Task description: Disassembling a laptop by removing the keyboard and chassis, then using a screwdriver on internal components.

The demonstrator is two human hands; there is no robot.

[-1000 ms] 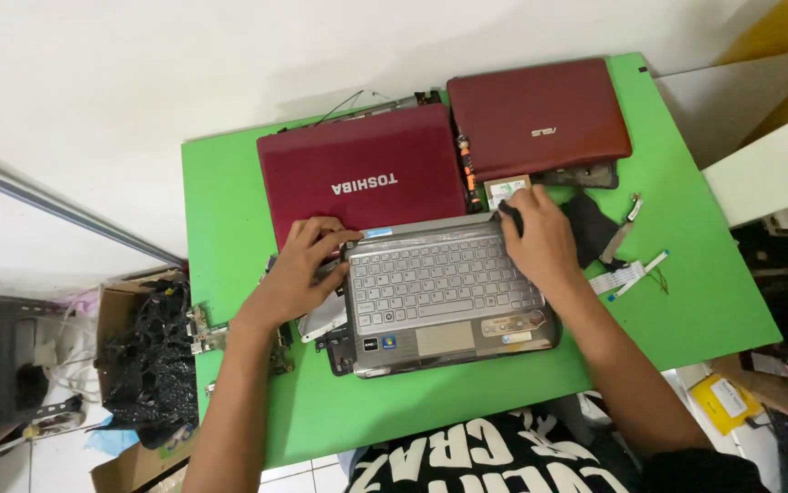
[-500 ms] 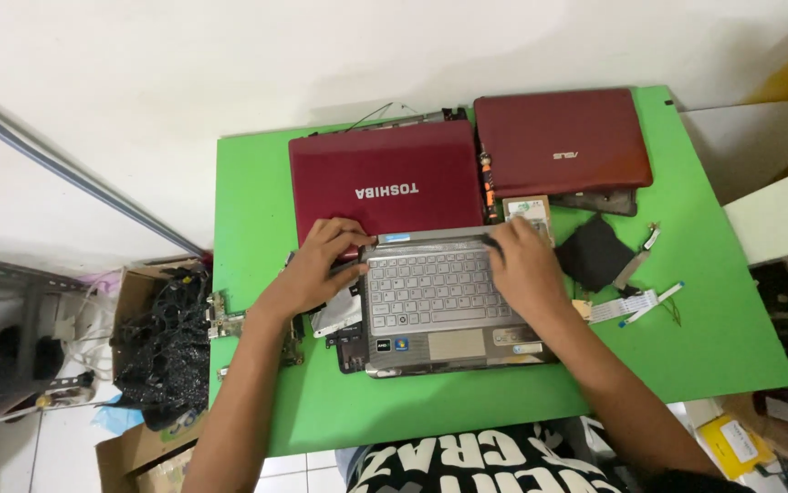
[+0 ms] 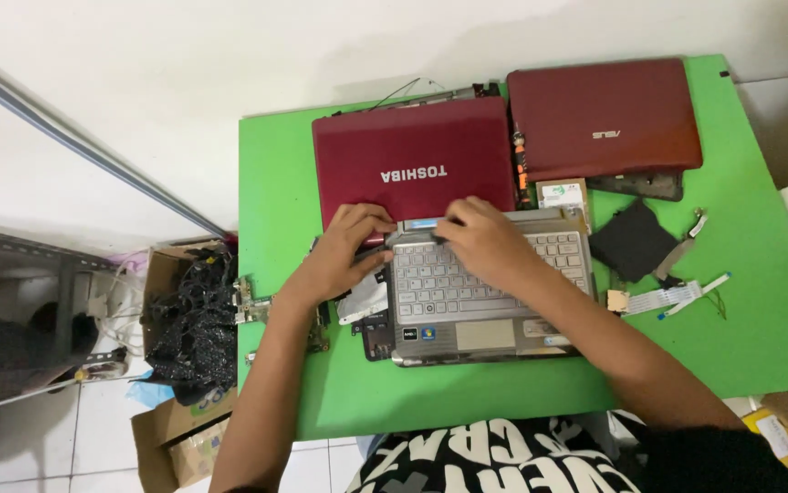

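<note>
At the lower left of the frame I see a cardboard box (image 3: 179,319) of tangled black cables on the tiled floor, just beside the green counter (image 3: 275,183). Moving right, my left hand (image 3: 344,251) rests at the upper left corner of the silver laptop base (image 3: 485,288) in the middle of the frame, fingers curled together against its edge and the dark red laptop lid (image 3: 412,160) lying above it. My right hand (image 3: 485,242) lies over the top rows of the keyboard, fingers bent down onto the back edge; I cannot tell whether it grips anything. At the upper right a second dark red laptop (image 3: 604,114) lies shut. Below it, toward the right, sit a black square pad (image 3: 633,239) and a flat ribbon cable (image 3: 672,297).
</note>
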